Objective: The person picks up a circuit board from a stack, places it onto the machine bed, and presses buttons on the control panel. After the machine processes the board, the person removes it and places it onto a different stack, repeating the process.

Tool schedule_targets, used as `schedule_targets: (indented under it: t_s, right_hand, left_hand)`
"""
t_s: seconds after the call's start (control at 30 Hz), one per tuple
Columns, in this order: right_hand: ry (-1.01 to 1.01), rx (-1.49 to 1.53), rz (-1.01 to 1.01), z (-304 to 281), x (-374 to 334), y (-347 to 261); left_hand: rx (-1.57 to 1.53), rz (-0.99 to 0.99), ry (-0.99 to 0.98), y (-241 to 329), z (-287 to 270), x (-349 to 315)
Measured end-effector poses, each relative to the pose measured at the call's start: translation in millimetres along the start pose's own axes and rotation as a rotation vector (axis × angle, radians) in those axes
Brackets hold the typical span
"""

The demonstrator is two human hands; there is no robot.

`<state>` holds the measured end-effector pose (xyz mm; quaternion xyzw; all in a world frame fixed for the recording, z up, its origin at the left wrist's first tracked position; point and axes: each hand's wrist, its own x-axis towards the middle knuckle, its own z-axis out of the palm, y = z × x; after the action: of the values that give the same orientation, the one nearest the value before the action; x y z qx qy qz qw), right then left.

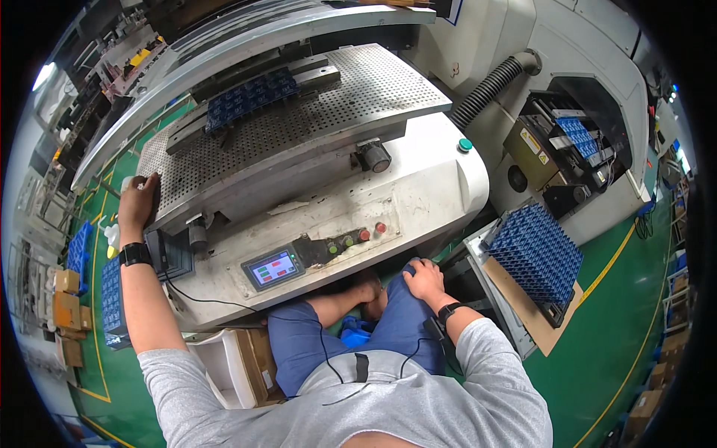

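Grey-shirted shoulders lowest in frame; left hand lies flat, fingers open, on the near-left corner of the perforated grey metal table, whose dark blue slotted tray sits further back (long axis left-right), while right hand rests loosely open on the blue-trousered knee.

Green floor with yellow lines; cardboard boxes (stacked) at the left.

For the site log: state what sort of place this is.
Most likely a factory floor. A large machine with a perforated metal plate and a control panel with a small screen stands on a green floor with yellow lines, beside stacked blue trays.
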<state>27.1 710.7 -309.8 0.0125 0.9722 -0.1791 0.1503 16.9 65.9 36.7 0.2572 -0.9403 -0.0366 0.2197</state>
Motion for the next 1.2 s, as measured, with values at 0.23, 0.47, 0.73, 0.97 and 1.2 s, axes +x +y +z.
schedule_targets:
  t_s: [0.23, 0.47, 0.73, 0.97, 1.2]
  right_hand:
    - [0.003, 0.045, 0.034, -6, -2, 14]
    - [0.001, -0.011, 0.012, 0, 0, -1]
    - [-0.009, 0.048, 0.017, -4, -1, 11]
    - [-0.008, 0.007, 0.020, 0, 3, 6]
    - [0.014, 0.035, -0.012, 2, 2, 11]
  left_hand:
    - [-0.010, -0.033, 0.012, 1, 0, -1]
    - [-0.009, -0.016, 0.000, 1, -1, -3]
    - [-0.001, 0.006, 0.017, -2, 1, 0]
    - [0.012, -0.019, 0.017, 1, 0, -1]
    - [-0.010, -0.039, 0.016, -2, 1, -1]
